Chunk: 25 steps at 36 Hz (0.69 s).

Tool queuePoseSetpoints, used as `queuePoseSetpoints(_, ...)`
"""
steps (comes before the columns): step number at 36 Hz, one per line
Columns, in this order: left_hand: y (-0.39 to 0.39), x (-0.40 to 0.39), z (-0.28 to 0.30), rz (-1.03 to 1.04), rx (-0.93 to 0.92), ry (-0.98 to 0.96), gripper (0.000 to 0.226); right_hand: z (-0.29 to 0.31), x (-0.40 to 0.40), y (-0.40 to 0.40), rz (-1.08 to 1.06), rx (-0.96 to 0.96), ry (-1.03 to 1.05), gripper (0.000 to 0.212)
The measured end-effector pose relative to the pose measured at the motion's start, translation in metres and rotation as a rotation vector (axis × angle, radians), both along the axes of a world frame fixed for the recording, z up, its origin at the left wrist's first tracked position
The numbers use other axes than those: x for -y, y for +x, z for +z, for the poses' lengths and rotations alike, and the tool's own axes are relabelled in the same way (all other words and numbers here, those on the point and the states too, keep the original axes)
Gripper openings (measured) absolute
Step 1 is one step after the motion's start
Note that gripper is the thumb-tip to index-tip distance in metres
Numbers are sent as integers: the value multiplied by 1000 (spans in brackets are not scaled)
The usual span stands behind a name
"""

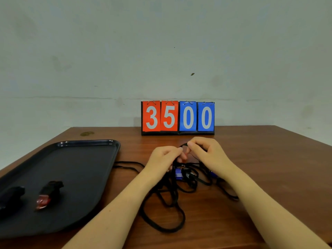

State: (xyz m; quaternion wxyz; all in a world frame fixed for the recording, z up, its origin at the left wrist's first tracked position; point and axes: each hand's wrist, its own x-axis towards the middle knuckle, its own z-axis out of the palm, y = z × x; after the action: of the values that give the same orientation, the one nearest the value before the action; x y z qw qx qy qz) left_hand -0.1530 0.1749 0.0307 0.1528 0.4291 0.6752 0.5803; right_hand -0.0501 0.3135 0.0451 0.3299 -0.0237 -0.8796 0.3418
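Both hands pinching black cord: left hand (164, 157), right hand (206, 153), centre frame. Cord tangle (172, 194) on bench (269, 159), lower centre, blue clip (178, 173) inside. Risk: hard pull tightens knot; loose loops snag clip, drag tangle.

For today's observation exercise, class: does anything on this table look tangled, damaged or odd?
The black cords lie in a tangle mid-table, where the left hand and right hand pinch a loop. A yellowish stain marks the far-left tabletop.
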Motion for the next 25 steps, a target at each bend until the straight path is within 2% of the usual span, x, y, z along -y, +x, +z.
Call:
queuePoseSetpoints(3,-7,0,3,68,108,108,35,1,-2,1,-6,-9,-35,25)
queuePoseSetpoints(8,-17,2,12,287,508,349,35,1,-7,1,-58,84,-68,22)
queuePoseSetpoints(12,-22,6,12,402,480,317,37,3,-10,0,-84,45,-205,21)
queuePoseSetpoints(19,-21,4,11,384,402,228,34,4,-18,1,-168,-47,-428,23)
queuePoseSetpoints(25,-18,1,9,372,358,197,17,0,-33,-1,-291,-138,-632,24)
